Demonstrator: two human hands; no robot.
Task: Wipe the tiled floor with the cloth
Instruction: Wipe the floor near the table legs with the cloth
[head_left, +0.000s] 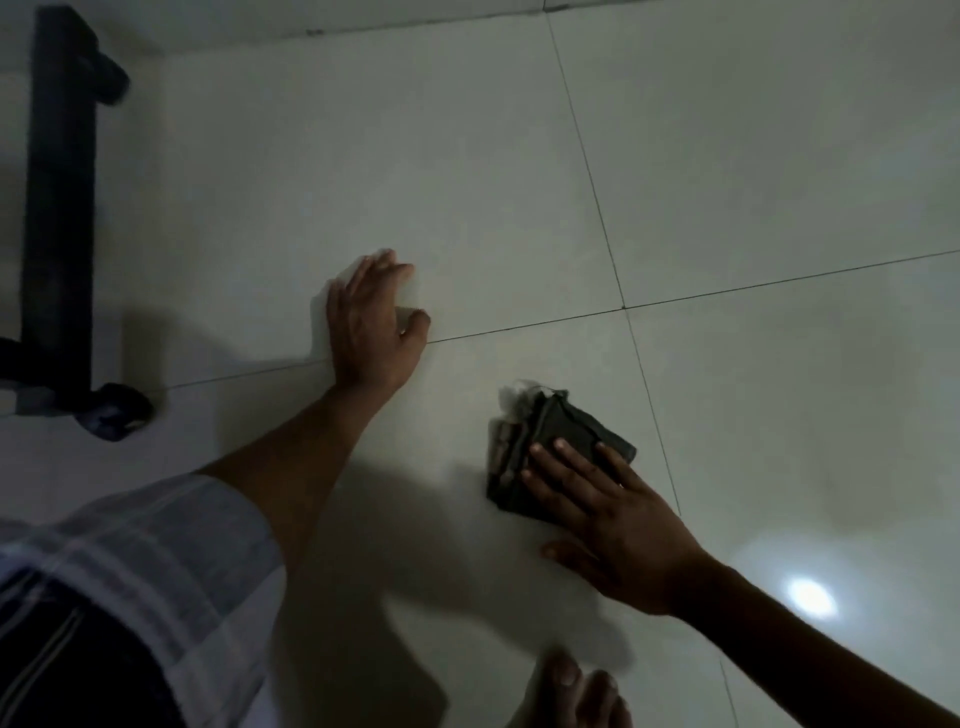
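Where right hand presses, cloth half-hidden.

Glossy tiled floor; frayed, seemingly woven cloth

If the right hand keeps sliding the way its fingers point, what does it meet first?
The right hand lies flat on the dark folded cloth, fingers pointing up-left. Past the cloth that line shows only bare tiled floor and a grout line; the left hand seems off to the side.
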